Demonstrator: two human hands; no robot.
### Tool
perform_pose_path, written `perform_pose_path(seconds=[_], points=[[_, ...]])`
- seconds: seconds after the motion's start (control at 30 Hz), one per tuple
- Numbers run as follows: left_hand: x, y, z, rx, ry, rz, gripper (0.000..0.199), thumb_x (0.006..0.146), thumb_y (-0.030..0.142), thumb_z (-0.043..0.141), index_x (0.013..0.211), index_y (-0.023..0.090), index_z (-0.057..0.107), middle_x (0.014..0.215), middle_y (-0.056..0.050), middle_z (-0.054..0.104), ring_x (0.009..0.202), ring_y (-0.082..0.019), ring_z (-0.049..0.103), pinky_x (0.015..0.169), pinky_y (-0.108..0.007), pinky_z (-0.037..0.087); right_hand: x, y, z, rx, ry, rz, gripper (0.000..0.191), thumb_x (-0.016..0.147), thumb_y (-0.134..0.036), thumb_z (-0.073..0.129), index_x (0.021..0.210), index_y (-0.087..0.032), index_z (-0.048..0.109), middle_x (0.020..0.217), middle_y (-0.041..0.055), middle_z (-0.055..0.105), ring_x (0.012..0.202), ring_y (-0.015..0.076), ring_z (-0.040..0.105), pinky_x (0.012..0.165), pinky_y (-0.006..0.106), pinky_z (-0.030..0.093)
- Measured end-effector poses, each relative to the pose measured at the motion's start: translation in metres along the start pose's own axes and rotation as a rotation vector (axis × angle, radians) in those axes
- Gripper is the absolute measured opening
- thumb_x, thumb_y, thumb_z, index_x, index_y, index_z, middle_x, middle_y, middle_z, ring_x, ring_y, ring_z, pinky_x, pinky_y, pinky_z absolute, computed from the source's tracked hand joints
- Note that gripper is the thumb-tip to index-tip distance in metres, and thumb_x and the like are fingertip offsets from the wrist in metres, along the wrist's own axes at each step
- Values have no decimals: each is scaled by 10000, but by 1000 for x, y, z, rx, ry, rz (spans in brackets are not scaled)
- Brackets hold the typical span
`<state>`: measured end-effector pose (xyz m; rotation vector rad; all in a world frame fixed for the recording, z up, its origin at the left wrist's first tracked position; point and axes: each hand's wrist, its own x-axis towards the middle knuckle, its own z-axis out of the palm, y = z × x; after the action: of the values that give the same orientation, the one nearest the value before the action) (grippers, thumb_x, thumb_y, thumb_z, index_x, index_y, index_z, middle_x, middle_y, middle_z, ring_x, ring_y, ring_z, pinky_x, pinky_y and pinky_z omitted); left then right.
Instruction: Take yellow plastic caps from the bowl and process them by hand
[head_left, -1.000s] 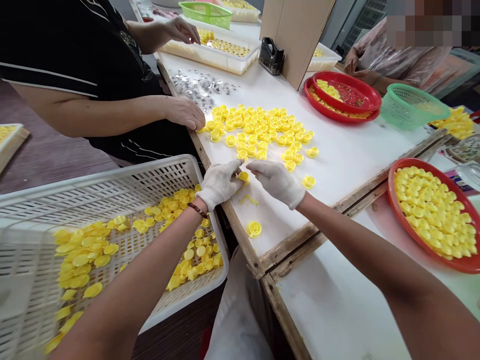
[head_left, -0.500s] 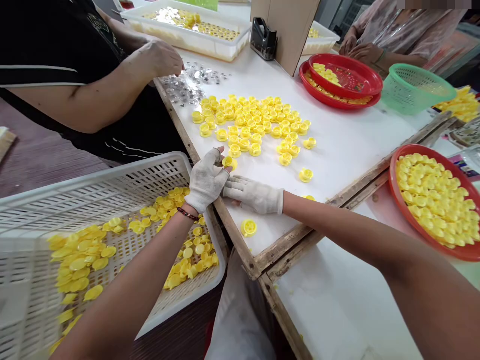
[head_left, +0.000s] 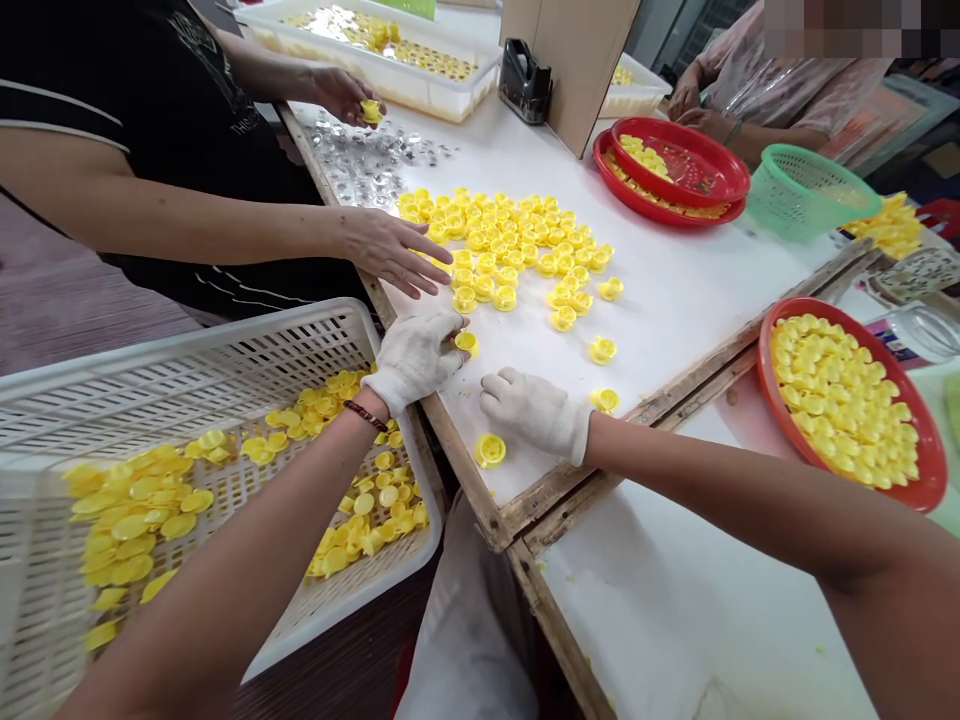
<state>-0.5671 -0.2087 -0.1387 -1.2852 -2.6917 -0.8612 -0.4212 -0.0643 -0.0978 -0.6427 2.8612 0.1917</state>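
Note:
My left hand [head_left: 420,355], in a white knit glove, is at the table's left edge with its fingers closed around the side of a small yellow plastic cup-shaped piece [head_left: 466,344]. My right hand [head_left: 536,412], gloved too, rests palm down on the white tabletop with its fingers curled; anything under them is hidden. One more yellow piece [head_left: 490,450] lies just left of and below the right hand, and another [head_left: 604,401] sits above its wrist. Beyond my hands is a spread of many such yellow pieces [head_left: 517,235].
A white slatted crate [head_left: 187,350] with loose yellow parts stands at left. A co-worker's hand [head_left: 394,250] reaches over the table; the other [head_left: 345,95] holds a yellow piece near silvery discs [head_left: 360,165]. A red tray [head_left: 934,460], stacked red trays [head_left: 739,165] and a green basket [head_left: 814,200] are right.
My right hand has moved right, away from my left, and its fingers have curled. The co-worker's one hand now extends toward the yellow pieces; the other shows a yellow piece.

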Motion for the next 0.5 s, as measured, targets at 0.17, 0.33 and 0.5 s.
perform_pose_path(seconds=[0.17, 0.33, 0.5], points=[[-1, -1, 0, 66, 19, 23, 347, 803, 377, 654, 1095, 203, 720, 1013, -55, 748, 924, -262, 682, 823, -374, 477, 16, 22, -12, 443, 68, 225, 185, 810, -15, 566, 886, -121, 698, 912, 76, 699, 817, 172, 610, 741, 283, 466], [-2, -1, -4, 100, -7, 42, 316, 797, 334, 636, 1079, 211, 706, 982, -51, 743, 903, -270, 683, 822, -386, 473, 39, 49, -21, 912, 330, 316, 175, 726, -64, 592, 853, -127, 695, 759, -14, 668, 689, 119, 584, 647, 236, 448], [-1, -2, -3, 103, -19, 44, 277, 798, 316, 610, 1034, 200, 696, 950, -62, 738, 890, -277, 686, 836, -389, 478, 62, 45, -21, 744, 441, 261, 191, 735, -27, 577, 817, -121, 721, 805, 30, 720, 742, 142, 609, 740, 278, 474]])
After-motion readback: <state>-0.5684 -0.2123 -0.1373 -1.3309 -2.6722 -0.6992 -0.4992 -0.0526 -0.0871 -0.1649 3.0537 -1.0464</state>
